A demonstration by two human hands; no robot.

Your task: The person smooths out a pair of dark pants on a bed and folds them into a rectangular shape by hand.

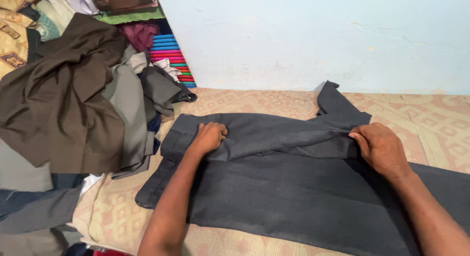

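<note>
The dark grey trousers (293,187) are lying spread on a patterned mat (431,124). The left hand (209,137) is pinching the cloth near the waistband, fingers curled shut, while the right hand (379,148) is gripping a folded leg edge. A fold seems to be under way; finishing it calls for drawing both edges level. A heap of clothes (73,94) is lying left.

Patterned beige mat (274,102), dark grey trousers (293,187) spread flat on it, heaped clothes pile (83,99) at its edge
</note>
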